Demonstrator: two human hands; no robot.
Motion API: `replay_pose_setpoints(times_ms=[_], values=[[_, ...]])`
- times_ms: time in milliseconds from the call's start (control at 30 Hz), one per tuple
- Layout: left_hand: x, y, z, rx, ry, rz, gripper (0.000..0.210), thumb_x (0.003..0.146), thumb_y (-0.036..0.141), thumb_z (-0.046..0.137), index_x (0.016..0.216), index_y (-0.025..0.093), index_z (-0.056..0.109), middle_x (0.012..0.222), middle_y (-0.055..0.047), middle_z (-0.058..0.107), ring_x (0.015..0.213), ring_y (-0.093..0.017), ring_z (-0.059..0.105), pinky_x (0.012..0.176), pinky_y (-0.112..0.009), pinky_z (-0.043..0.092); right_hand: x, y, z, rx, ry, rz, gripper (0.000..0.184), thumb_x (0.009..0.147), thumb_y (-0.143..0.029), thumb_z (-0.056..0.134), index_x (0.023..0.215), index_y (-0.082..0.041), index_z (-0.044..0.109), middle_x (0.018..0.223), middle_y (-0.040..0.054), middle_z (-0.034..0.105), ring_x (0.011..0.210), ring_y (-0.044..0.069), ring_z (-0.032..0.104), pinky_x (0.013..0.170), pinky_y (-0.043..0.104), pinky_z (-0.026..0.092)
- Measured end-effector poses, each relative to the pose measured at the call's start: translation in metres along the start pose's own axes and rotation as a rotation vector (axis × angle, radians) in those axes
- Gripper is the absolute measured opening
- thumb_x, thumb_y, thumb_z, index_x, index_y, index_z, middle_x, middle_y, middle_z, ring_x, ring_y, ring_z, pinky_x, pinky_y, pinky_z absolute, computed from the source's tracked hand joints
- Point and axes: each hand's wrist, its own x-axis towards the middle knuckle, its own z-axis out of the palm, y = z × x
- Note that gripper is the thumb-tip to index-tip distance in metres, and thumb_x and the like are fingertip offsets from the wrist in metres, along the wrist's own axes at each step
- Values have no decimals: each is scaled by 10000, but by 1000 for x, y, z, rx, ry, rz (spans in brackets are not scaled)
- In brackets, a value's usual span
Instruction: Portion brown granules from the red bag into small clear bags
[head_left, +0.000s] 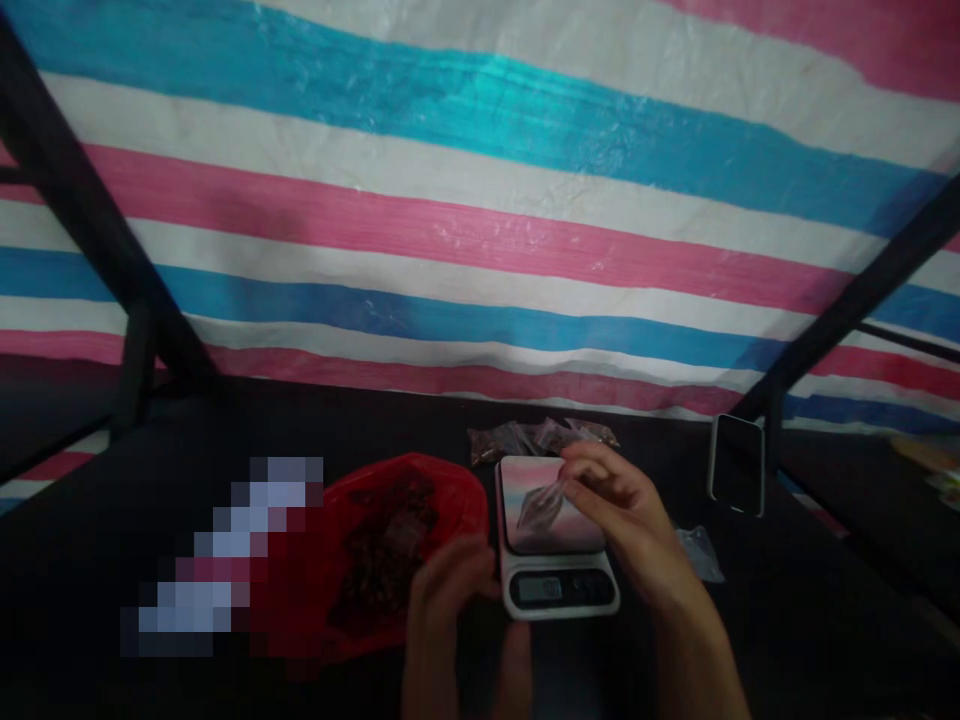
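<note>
The right hand (pixel 611 505) is hovering over the kitchen scale (pixel 553 545), pinching a small clear packet (pixel 541 507) above its platform. The left hand (pixel 450 590) is curling loosely, holding nothing, beside the red bag (pixel 390 550). The display is unreadable.

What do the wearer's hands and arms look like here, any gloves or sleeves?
Both bare. The left hand and right hand show no gloves, rings or watch that the dim light lets me see. The right forearm is uncovered down to the frame edge, no sleeve in view. Little of the left forearm shows.
</note>
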Motion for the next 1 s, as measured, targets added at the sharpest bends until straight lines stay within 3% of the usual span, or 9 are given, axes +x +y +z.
replay_pose_setpoints(times_ms=[67,167,233,333,467,567,733,900,1000], values=[[24,2,5,-29,-21,-74,460,952,317,727,1396,253,622,1412,-116,696,1282,-263,690,1044,-400,610,-5,-9,15,13,-81,-23,185,875,-339,848,1028,-266,774,807,-22,703,770,150,605,737,265,467],[47,8,9,-170,-108,-187,231,962,361,680,1125,213,750,1109,-71,798,1011,-215,760,916,-321,627,-10,-13,35,26,-92,-83,127,885,-273,817,994,-273,753,804,-33,668,755,142,578,720,257,453],[53,12,11,-272,-91,-257,256,985,410,628,971,197,769,952,-57,799,871,-197,751,825,-293,623,-12,-10,44,14,-74,-116,109,888,-245,799,967,-274,728,804,-43,630,743,135,560,721,254,447],[52,11,12,-373,-51,-354,367,977,517,628,906,188,775,878,-53,796,753,-181,723,712,-261,601,-15,-4,50,-26,-83,-131,127,931,-260,765,1032,-289,693,802,-56,593,746,132,550,750,257,449],[52,5,5,-426,-17,-417,446,935,618,668,910,189,785,923,-69,810,810,-200,737,783,-276,613,-18,4,57,-84,-147,-73,312,978,-340,738,1271,-297,636,922,-29,665,826,150,583,809,280,464],[53,1,-1,-413,-9,-427,444,929,624,684,928,193,789,965,-71,813,873,-211,746,837,-281,609,-16,8,66,-81,-134,-71,292,967,-372,752,1216,-277,632,887,-27,668,805,154,578,786,279,462],[53,-5,-9,-390,-30,-430,409,955,593,671,975,201,789,927,-47,796,866,-199,738,790,-254,591,-10,5,78,-12,-90,-108,225,945,-358,760,1065,-280,586,767,-67,575,691,133,516,707,261,441],[55,-8,-17,-397,-14,-420,360,942,558,695,970,217,807,968,-54,817,895,-201,770,818,-250,610,-7,3,84,-56,-169,-75,334,970,-393,740,1242,-274,589,879,-36,608,792,145,568,751,261,465],[57,-10,-23,-411,-20,-405,320,937,527,712,976,229,821,996,-59,827,898,-200,786,850,-259,623,-6,6,91,-28,-195,-55,350,976,-398,743,1255,-262,581,891,-26,626,788,148,572,717,257,467]])
